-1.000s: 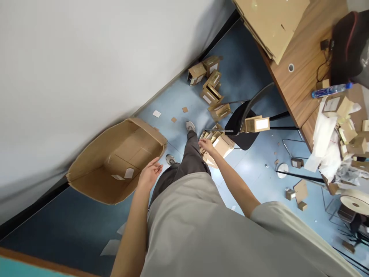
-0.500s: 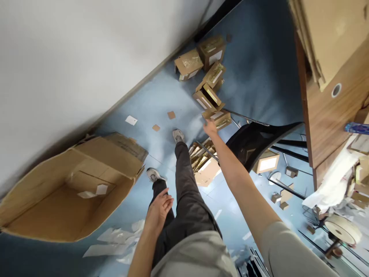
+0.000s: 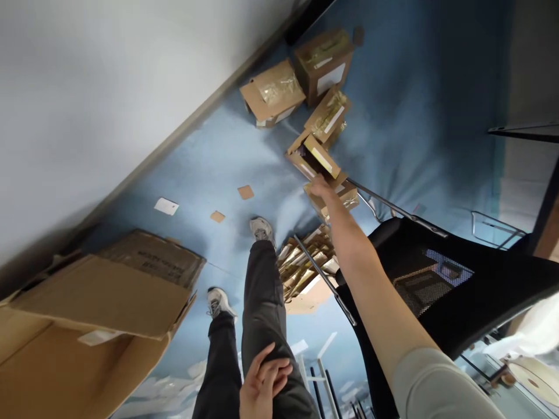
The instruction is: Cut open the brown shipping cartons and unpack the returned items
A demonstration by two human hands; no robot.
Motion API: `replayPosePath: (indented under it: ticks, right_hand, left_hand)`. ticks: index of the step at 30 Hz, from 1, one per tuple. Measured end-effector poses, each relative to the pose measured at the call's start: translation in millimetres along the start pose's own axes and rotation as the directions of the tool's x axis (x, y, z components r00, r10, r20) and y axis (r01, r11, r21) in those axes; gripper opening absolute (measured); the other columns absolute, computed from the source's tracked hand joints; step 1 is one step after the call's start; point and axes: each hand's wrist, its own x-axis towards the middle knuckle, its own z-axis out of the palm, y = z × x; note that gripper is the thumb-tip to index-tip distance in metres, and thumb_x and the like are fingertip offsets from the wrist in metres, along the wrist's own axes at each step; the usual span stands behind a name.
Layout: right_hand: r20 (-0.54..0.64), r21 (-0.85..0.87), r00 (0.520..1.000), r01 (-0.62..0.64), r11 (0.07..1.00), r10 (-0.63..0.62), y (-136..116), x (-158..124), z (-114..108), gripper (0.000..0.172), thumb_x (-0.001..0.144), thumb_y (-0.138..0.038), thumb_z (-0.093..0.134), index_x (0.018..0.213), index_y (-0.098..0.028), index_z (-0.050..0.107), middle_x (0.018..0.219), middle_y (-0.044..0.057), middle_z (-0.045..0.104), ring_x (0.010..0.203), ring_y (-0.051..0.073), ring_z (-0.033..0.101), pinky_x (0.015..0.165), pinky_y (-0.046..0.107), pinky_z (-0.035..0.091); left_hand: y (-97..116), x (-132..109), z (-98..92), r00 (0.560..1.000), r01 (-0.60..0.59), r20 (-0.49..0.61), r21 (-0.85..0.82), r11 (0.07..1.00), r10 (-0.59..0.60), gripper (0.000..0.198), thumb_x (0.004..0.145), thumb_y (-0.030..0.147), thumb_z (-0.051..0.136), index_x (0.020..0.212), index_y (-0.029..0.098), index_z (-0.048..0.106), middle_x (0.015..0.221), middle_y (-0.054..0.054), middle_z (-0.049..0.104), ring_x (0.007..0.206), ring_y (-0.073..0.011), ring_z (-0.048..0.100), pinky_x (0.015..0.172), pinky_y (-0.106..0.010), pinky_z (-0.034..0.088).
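My right hand (image 3: 321, 185) reaches down to the near edge of an open cardboard box (image 3: 301, 166) on the floor. Its fingers are largely hidden against the edge, so I cannot tell whether they grip it. A second small cardboard box (image 3: 348, 199) lies just below that hand, partly covered by it. Dark contents, too shadowed to name, show inside the open box. My left hand (image 3: 264, 381) hangs in front of my thigh, palm partly up, fingers loosely bent and apart, holding nothing.
Taped boxes (image 3: 275, 93) stand near the white wall (image 3: 109, 70). A large open carton (image 3: 100, 297) is at left. On the right, a black mesh chair (image 3: 480, 297) stands beside a carton of flattened cardboard (image 3: 308, 262). Cardboard scraps (image 3: 245, 192) lie on the blue floor (image 3: 209, 169).
I have leaned nearer to the boxes, and they look larger. My right hand has moved from the lower box to the open box's edge. My left hand appears lower in view.
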Motion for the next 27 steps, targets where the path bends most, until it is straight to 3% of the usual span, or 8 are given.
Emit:
replayPosePath:
  ticks: [3, 8, 13, 16, 19, 22, 24, 27]
  right_hand:
    - [0.039, -0.044, 0.998, -0.056, 0.997, 0.058, -13.1, -26.6, 23.7, 0.049, 0.096, -0.009, 0.067, 0.145, -0.005, 0.067, 0.159, 0.025, 0.063, 0.122, 0.029, 0.076, 0.118, 0.043, 0.059]
    - [0.089, -0.060, 0.995, -0.027, 0.998, 0.032, -59.0, -106.0, 47.1, 0.057, 0.102, -0.006, 0.053, 0.159, -0.005, 0.056, 0.177, 0.028, 0.042, 0.132, 0.034, 0.075, 0.124, 0.046, 0.056]
    - [0.209, -0.014, 0.977, 0.048, 0.999, -0.044, -115.8, -225.3, 47.6, 0.055, 0.107, -0.014, 0.049, 0.161, -0.010, 0.053, 0.176, 0.025, 0.042, 0.135, 0.035, 0.074, 0.127, 0.045, 0.054]
    - [0.300, 0.010, 0.942, 0.158, 0.987, -0.154, -149.3, -315.1, 43.0, 0.055, 0.109, -0.019, 0.046, 0.164, -0.011, 0.052, 0.177, 0.025, 0.040, 0.133, 0.034, 0.076, 0.123, 0.045, 0.058]
    - [0.372, 0.031, 0.875, 0.322, 0.946, -0.309, -181.7, -409.6, 36.6, 0.058, 0.110, -0.021, 0.044, 0.167, -0.012, 0.050, 0.178, 0.025, 0.039, 0.136, 0.036, 0.074, 0.123, 0.049, 0.059]
    - [0.415, 0.058, 0.774, 0.503, 0.862, -0.479, -211.3, -503.7, 33.8, 0.061, 0.112, -0.026, 0.044, 0.172, -0.014, 0.045, 0.178, 0.025, 0.039, 0.145, 0.039, 0.069, 0.122, 0.055, 0.059]
    - [0.452, 0.067, 0.684, 0.614, 0.786, -0.573, -228.0, -564.5, 37.4, 0.064, 0.113, -0.029, 0.045, 0.175, -0.017, 0.042, 0.179, 0.025, 0.039, 0.146, 0.040, 0.067, 0.120, 0.058, 0.061]
    - [0.518, 0.035, 0.561, 0.741, 0.671, -0.646, -248.3, -650.2, 51.5, 0.071, 0.111, -0.030, 0.052, 0.180, -0.021, 0.038, 0.182, 0.023, 0.036, 0.148, 0.041, 0.066, 0.117, 0.059, 0.063]
  left_hand:
    - [1.4, -2.8, 8.9, 0.988, -0.086, -0.130, -0.004, 0.996, 0.085, 0.072, 0.059, 0.072, 0.095, 0.116, 0.033, 0.078, 0.096, -0.010, 0.086, 0.096, -0.0391, 0.087, 0.086, -0.048, 0.071]
    - [12.9, -6.4, 13.4, 0.984, -0.155, -0.094, -0.003, 0.988, 0.154, 0.065, 0.068, 0.067, 0.091, 0.120, 0.029, 0.075, 0.099, -0.010, 0.086, 0.097, -0.0359, 0.087, 0.089, -0.046, 0.070]
    - [17.8, -12.6, 13.2, 0.974, -0.226, -0.035, -0.188, 0.956, 0.224, 0.068, 0.073, 0.059, 0.092, 0.125, 0.021, 0.072, 0.122, -0.018, 0.084, 0.109, -0.0352, 0.086, 0.105, -0.049, 0.067]
    - [25.5, -19.7, 4.0, 0.963, -0.270, -0.103, -0.297, 0.916, 0.250, 0.054, 0.081, 0.048, 0.090, 0.123, 0.019, 0.072, 0.136, -0.020, 0.080, 0.121, -0.0332, 0.082, 0.112, -0.046, 0.064]
    - [37.0, -31.9, -21.4, 0.926, -0.377, -0.180, -0.363, 0.852, 0.333, 0.047, 0.087, 0.053, 0.089, 0.115, 0.019, 0.072, 0.133, -0.017, 0.080, 0.130, -0.0326, 0.077, 0.114, -0.043, 0.061]
    - [36.1, -49.1, -59.9, 0.848, -0.530, -0.257, -0.375, 0.761, 0.464, 0.057, 0.084, 0.070, 0.088, 0.105, 0.019, 0.070, 0.119, -0.014, 0.080, 0.133, -0.0343, 0.073, 0.113, -0.041, 0.061]
    - [20.0, -61.8, -88.9, 0.799, -0.601, -0.287, -0.401, 0.691, 0.528, 0.060, 0.083, 0.074, 0.088, 0.098, 0.019, 0.069, 0.110, -0.014, 0.080, 0.127, -0.0351, 0.074, 0.108, -0.041, 0.062]
    - [-30.0, -79.7, -133.8, 0.745, -0.665, -0.357, -0.473, 0.579, 0.563, 0.050, 0.084, 0.064, 0.088, 0.091, 0.019, 0.068, 0.098, -0.013, 0.080, 0.107, -0.0332, 0.079, 0.097, -0.041, 0.064]
